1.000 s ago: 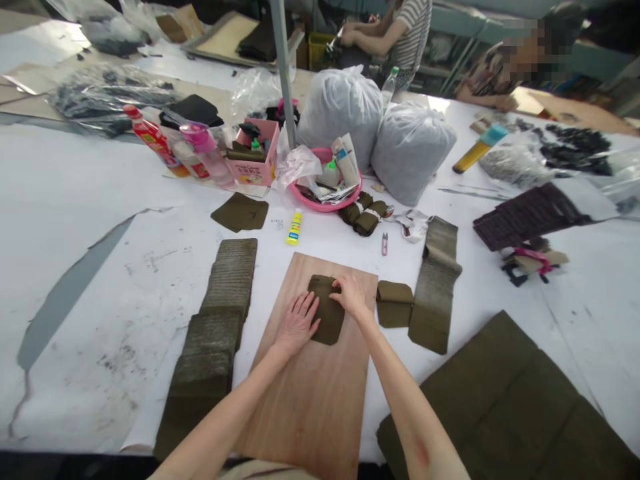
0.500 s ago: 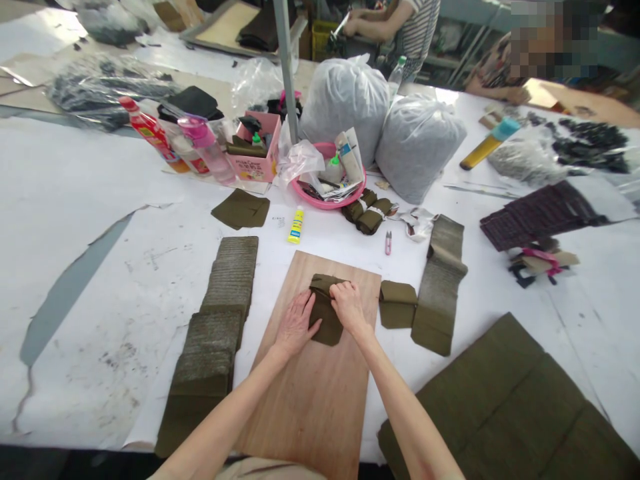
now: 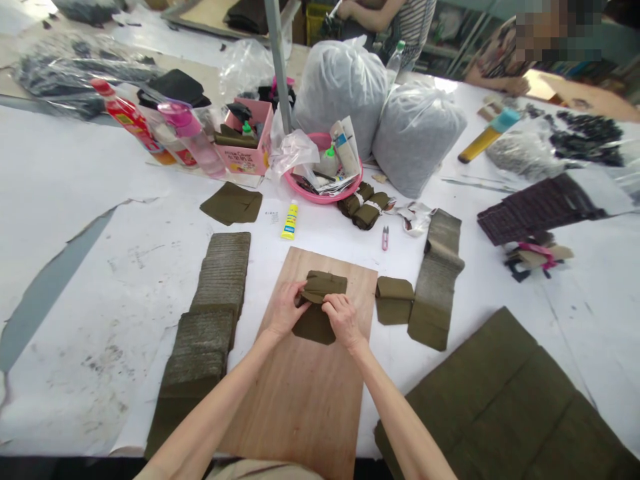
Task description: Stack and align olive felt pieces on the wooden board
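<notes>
On a wooden board (image 3: 305,400) lies an olive-green fabric piece (image 3: 315,325), with a folded flap (image 3: 327,283) at its far side. My left hand (image 3: 287,308) pinches the left end of the flap's near edge between thumb and fingers. Closed on the same edge, a little to the right, is my right hand (image 3: 344,319). The edge bulges slightly between them. Right of the board sit a small folded olive piece (image 3: 395,301) and a long strip of overlapped pieces (image 3: 437,280). A long row of overlapped olive pieces (image 3: 213,320) lies to the left.
A yellow glue tube (image 3: 289,221) and pink thread snips (image 3: 385,238) lie beyond the board. Behind them stand a pink basket (image 3: 320,198), a pink box (image 3: 245,159), bottles (image 3: 133,123) and stuffed plastic bags (image 3: 345,93). Large olive panels (image 3: 500,400) cover the near right. Two people are across the table.
My left hand has gone from lying flat on the fabric to pinching the flap's edge. My right hand has moved slightly nearer me along the flap. The camera view has shifted a little.
</notes>
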Motion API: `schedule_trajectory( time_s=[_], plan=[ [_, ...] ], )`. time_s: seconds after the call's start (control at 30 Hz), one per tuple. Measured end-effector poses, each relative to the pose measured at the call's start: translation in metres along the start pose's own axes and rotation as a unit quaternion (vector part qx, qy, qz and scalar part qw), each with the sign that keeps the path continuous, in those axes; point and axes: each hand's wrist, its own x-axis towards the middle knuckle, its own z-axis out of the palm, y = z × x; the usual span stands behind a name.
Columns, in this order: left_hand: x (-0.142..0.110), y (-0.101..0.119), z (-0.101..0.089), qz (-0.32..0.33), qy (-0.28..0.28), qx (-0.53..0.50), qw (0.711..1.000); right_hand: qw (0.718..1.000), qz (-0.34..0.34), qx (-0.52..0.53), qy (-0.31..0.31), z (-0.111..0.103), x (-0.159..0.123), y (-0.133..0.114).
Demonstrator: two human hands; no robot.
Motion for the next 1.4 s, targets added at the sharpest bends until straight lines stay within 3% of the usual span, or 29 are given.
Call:
schedule_trajectory(
  time_s=[0.27, 0.43, 0.57, 0.63, 0.83, 1.03, 1.23, 1.4],
  plan=[
    [-0.009, -0.004, -0.004, 0.064, -0.018, 0.012, 0.998, 0.996, 0.042, 0.067, -0.028, -0.006, -0.019, -0.023],
    [-0.019, -0.008, -0.004, 0.127, -0.042, 0.008, 0.991, 0.981, 0.088, 0.172, -0.002, -0.022, -0.025, -0.038],
    [-0.023, -0.008, -0.008, 0.148, -0.058, -0.009, 0.987, 0.954, 0.210, 0.212, 0.039, -0.035, -0.006, -0.024],
    [-0.026, -0.007, -0.010, 0.158, -0.059, -0.008, 0.986, 0.953, 0.233, 0.193, 0.026, -0.035, 0.012, -0.011],
    [-0.038, -0.007, -0.013, 0.166, -0.034, 0.003, 0.986, 0.976, 0.171, 0.115, -0.071, -0.004, 0.065, 0.014],
    [-0.043, -0.008, -0.012, 0.141, -0.009, -0.018, 0.990, 0.982, 0.145, 0.051, -0.110, 0.018, 0.082, 0.016],
    [-0.051, -0.012, -0.011, 0.112, -0.008, -0.040, 0.993, 0.983, 0.143, 0.048, -0.108, 0.021, 0.084, 0.014],
    [-0.059, -0.012, -0.014, 0.096, -0.009, -0.061, 0.993, 0.980, 0.149, 0.108, -0.074, 0.008, 0.078, 0.006]
  ],
)
